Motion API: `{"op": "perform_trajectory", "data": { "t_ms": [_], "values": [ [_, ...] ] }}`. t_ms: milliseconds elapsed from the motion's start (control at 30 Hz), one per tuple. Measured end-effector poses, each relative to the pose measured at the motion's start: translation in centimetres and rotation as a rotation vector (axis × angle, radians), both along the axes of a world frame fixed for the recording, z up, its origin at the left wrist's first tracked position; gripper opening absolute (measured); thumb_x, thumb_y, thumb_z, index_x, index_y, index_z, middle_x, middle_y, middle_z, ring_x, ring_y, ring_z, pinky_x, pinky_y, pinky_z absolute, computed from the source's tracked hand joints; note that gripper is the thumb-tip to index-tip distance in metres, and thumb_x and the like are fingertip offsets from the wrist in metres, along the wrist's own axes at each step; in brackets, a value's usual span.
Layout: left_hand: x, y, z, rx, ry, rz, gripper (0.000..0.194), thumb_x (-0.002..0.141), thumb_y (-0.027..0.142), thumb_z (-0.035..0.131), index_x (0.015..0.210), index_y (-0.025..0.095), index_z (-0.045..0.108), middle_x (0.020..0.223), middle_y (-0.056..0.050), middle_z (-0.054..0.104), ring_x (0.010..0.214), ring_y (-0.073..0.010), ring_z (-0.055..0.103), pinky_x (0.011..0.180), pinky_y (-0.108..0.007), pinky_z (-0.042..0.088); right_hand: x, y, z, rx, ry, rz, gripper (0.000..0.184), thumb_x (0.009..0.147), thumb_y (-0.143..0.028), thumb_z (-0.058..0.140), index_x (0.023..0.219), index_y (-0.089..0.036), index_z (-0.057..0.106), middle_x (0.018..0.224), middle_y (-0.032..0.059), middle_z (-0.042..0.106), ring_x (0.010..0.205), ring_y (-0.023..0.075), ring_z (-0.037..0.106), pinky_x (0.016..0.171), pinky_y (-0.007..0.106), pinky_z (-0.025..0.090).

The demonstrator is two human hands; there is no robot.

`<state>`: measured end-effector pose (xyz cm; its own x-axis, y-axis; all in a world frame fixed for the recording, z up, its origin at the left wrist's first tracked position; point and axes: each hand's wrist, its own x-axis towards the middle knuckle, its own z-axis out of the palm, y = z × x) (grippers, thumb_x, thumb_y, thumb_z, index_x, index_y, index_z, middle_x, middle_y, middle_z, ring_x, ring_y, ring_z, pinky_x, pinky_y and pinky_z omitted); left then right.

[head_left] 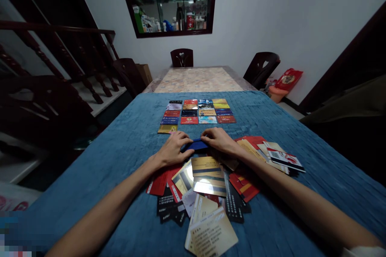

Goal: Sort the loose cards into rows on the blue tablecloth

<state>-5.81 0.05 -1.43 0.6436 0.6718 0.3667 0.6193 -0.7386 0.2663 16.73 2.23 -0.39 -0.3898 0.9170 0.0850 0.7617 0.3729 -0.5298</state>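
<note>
- Blue card (pixel 197 144), gripped at both ends, sits at the centre of the frame, between the fingers of two hands.
- Left hand (pixel 173 147) reaches in from the lower left, forearm slanting upward, thumb and fingers pinched narrowly on the card's left end.
- Right hand (pixel 221 141) extends from the lower right, palm down, fingers curled onto the right end.
- Loose cards (pixel 208 168) fan out below; neat rows of cards (pixel 189 120) line the cloth-covered worktop (pixel 199 78) above.
</note>
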Motion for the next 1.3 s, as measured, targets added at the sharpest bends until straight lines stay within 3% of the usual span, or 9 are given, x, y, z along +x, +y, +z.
{"op": "perform_trajectory", "data": {
  "t_ms": [200, 500, 733, 867, 1067, 1300],
  "values": [
    [-0.1, 0.3, 0.1, -0.016, -0.047, -0.011, 0.023, 0.094, 0.03, 0.054, 0.098, 0.017, 0.072, 0.096, -0.008, 0.069, 0.094, -0.0213, 0.06, 0.09, -0.037, 0.046, 0.7, 0.6, 0.2, 0.067, -0.024, 0.008, 0.031, 0.091, -0.038, 0.053, 0.094, -0.018, 0.076, 0.083, 0.006, 0.074, 0.073, 0.0175, 0.062, 0.061, 0.025, 0.036],
    [-0.4, 0.6, 0.6, -0.094, -0.126, 0.043, 0.028, 0.098, 0.029, 0.047, 0.089, 0.017, 0.07, 0.087, -0.006, 0.07, 0.085, -0.0186, 0.06, 0.085, -0.033, 0.045, 1.4, 0.7, 1.7, 0.006, 0.274, 0.263, 0.041, 0.087, -0.052, 0.054, 0.093, -0.016, 0.073, 0.09, 0.0056, 0.073, 0.082, 0.0191, 0.064, 0.073, 0.028, 0.046],
    [-0.5, 0.7, 0.6, -0.132, -0.17, 0.09, 0.026, 0.097, 0.028, 0.048, 0.087, 0.016, 0.07, 0.086, -0.006, 0.071, 0.083, -0.0182, 0.06, 0.082, -0.032, 0.046, 0.9, 0.2, 1.4, 0.037, 0.144, 0.32, 0.022, 0.085, -0.027, 0.061, 0.1, -0.016, 0.073, 0.096, 0.0081, 0.074, 0.087, 0.0198, 0.067, 0.078, 0.028, 0.047],
    [-0.8, 1.0, 0.1, -0.136, -0.198, 0.109, 0.022, 0.094, 0.023, 0.05, 0.1, 0.017, 0.07, 0.095, -0.007, 0.072, 0.089, -0.0193, 0.062, 0.086, -0.034, 0.048, 0.6, -0.1, 1.3, 0.129, 0.009, 0.292, 0.025, 0.086, -0.015, 0.054, 0.103, -0.016, 0.072, 0.097, 0.0084, 0.075, 0.087, 0.0194, 0.067, 0.076, 0.027, 0.045],
    [-1.3, 1.5, -0.5, -0.11, -0.209, 0.089, 0.028, 0.088, 0.013, 0.052, 0.111, 0.017, 0.067, 0.103, -0.008, 0.071, 0.095, -0.0205, 0.064, 0.09, -0.037, 0.051, 0.3, -0.3, 0.7, 0.221, -0.118, 0.223, 0.028, 0.082, -0.012, 0.055, 0.104, -0.017, 0.072, 0.1, 0.0096, 0.074, 0.093, 0.0229, 0.065, 0.079, 0.028, 0.043],
    [-1.3, 1.4, -0.5, -0.103, -0.195, 0.119, 0.023, 0.086, 0.01, 0.054, 0.103, 0.015, 0.069, 0.094, -0.007, 0.071, 0.088, -0.0197, 0.064, 0.085, -0.034, 0.052, 0.0, -0.2, 0.1, 0.201, -0.118, 0.197, 0.023, 0.077, -0.011, 0.056, 0.093, -0.017, 0.071, 0.092, 0.0077, 0.072, 0.085, 0.0208, 0.062, 0.071, 0.025, 0.039]
  ]
}}
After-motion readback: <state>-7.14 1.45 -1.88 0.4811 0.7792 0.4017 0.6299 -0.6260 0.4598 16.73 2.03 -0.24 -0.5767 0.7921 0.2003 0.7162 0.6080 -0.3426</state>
